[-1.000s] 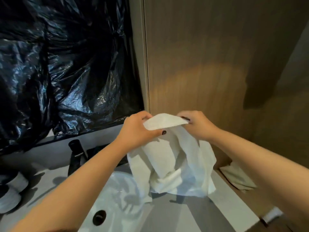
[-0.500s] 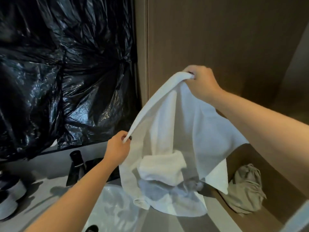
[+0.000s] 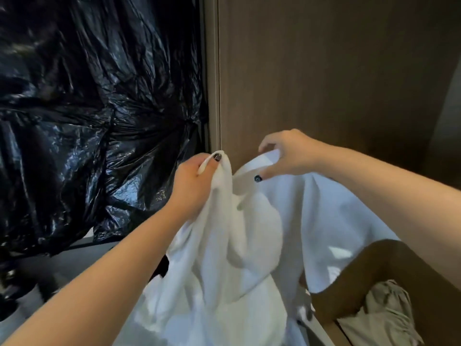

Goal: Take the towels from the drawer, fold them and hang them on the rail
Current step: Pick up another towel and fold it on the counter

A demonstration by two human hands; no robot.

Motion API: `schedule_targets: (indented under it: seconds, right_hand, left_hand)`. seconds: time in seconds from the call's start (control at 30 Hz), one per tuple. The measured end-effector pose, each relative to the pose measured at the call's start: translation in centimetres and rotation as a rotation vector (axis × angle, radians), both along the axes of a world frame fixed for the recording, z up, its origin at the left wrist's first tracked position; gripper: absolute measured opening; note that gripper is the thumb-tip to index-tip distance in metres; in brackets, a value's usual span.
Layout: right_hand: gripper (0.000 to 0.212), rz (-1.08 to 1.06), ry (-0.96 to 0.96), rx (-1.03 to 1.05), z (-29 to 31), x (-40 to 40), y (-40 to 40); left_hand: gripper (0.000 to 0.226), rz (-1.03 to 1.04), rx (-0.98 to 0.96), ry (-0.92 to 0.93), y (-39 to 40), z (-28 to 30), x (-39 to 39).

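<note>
A large white towel (image 3: 249, 245) hangs in loose folds in front of me, over the counter. My left hand (image 3: 197, 186) grips a bunched top edge of it, thumb on top. My right hand (image 3: 287, 156) pinches the towel's upper hem a little to the right, fingers partly spread. The two hands are close together at about the same height. The towel's lower part drapes down and hides most of the sink. No rail or drawer is in view.
Crinkled black plastic sheeting (image 3: 87, 121) covers the wall on the left. A brown wood panel (image 3: 324, 83) stands straight ahead. A beige cloth bundle (image 3: 384, 310) lies in a brown recess at the lower right. The grey counter (image 3: 50, 290) shows at the lower left.
My right hand has come down from high up to level with my left, which rose. The spread towel has gathered into bunched folds between the hands.
</note>
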State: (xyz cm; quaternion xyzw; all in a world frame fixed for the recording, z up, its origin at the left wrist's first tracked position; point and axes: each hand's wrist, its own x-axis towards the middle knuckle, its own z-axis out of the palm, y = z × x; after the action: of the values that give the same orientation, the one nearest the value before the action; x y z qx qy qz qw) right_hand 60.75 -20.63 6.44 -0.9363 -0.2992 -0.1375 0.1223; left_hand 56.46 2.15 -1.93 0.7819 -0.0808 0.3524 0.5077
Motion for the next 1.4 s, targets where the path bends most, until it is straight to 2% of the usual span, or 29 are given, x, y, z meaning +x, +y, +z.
schedule_targets:
  seconds: [0.07,0.13,0.17,0.23,0.37,0.5,0.63,0.77,0.87,1.0,1.1,1.2,1.3,1.4]
  right_hand:
    - [0.053,0.008,-0.01,-0.04,-0.6,0.2,0.2]
    - [0.021,-0.005,-0.004,-0.025,-0.8,0.6,-0.1]
    - [0.016,-0.024,-0.012,-0.005,-0.8,0.8,-0.6]
    - [0.021,-0.105,-0.041,0.035,-1.0,1.4,-1.9]
    - [0.016,-0.386,-0.096,0.053,-1.7,3.7,-6.7]
    - [0.015,-0.506,-0.11,0.166,-2.1,5.8,-10.2]
    - [0.017,-0.571,-0.191,0.174,-2.4,6.5,-10.2]
    - [0.025,-0.589,-0.151,0.253,-2.4,6.5,-10.3]
    - [0.021,-0.572,-0.092,0.379,-2.3,6.2,-9.6]
    - [0.032,-0.534,0.059,0.7,-0.9,5.1,-7.3]
    - [0.034,-0.441,0.246,1.024,0.5,4.2,-5.3]
    - [0.029,-0.374,0.344,1.191,1.2,3.3,-3.1]
    - [0.038,-0.3,0.341,1.173,1.4,2.7,-1.5]
    - [0.042,-0.271,0.372,1.147,1.5,2.4,-0.6]
  left_hand:
    - [0.034,-0.032,0.024,-0.058,-0.8,1.9,-0.4]
    - [0.029,-0.055,0.08,-0.103,-1.0,3.2,-0.5]
    - [0.026,-0.048,0.129,-0.111,-0.8,3.7,-0.5]
    - [0.021,0.031,0.24,-0.115,0.3,4.2,-0.2]
    - [0.015,0.339,0.377,-0.031,5.7,3.6,0.9]
    - [0.025,0.388,0.515,0.217,9.7,0.8,0.7]
    - [0.022,0.39,0.642,0.243,11.0,-1.7,0.3]
    - [0.018,0.41,0.525,0.349,12.7,-3.4,0.4]
    - [0.026,0.451,0.331,0.401,13.5,-4.5,0.3]
    - [0.026,0.366,-0.12,0.334,12.0,-4.1,0.6]
    - [0.03,0.177,-0.271,0.316,8.4,-2.2,0.4]
    - [0.035,0.066,-0.226,0.277,4.8,-0.7,0.1]
    - [0.035,-0.07,-0.139,0.174,2.1,-0.2,0.0]
    - [0.028,-0.139,0.087,0.083,1.1,-0.2,0.4]
